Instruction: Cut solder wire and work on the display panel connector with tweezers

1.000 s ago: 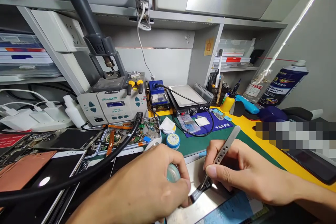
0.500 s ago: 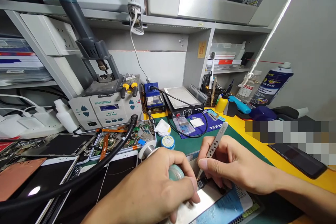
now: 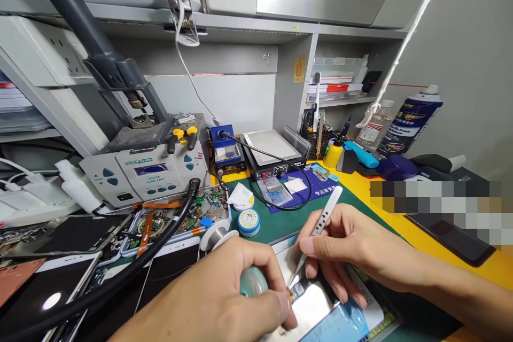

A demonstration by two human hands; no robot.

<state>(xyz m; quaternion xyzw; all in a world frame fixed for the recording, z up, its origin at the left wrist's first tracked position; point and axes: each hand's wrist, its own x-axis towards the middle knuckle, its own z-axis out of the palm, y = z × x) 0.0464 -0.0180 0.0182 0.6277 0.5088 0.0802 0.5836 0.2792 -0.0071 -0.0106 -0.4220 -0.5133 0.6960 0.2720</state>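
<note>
My right hand point(image 3: 340, 248) pinches silver tweezers point(image 3: 327, 210) between thumb and forefinger. Their tips point down at a small gold-coloured part point(image 3: 289, 295) beside a dark strip with a printed label. These lie on a flat white panel point(image 3: 310, 304) with blue film point(image 3: 331, 326) at its lower edge. My left hand point(image 3: 236, 294) curls around a pale green, round, see-through object point(image 3: 253, 281); its kind is unclear. The left fingertips rest close to the gold part and partly cover it. The other right fingers lean on the dark strip and film.
A solder spool point(image 3: 218, 237) and a blue-and-white tin point(image 3: 249, 222) sit just beyond my left hand. A tray of circuit boards point(image 3: 212, 203), a rework station point(image 3: 150, 168) and a black hose point(image 3: 160, 248) stand left. Behind is a heating plate point(image 3: 272, 149); a dark phone point(image 3: 449, 238) lies right.
The view has shifted slightly. Both hands sit a little lower and further left in it. The right hand's lower fingers have stretched out over the panel, and the tweezers are still held.
</note>
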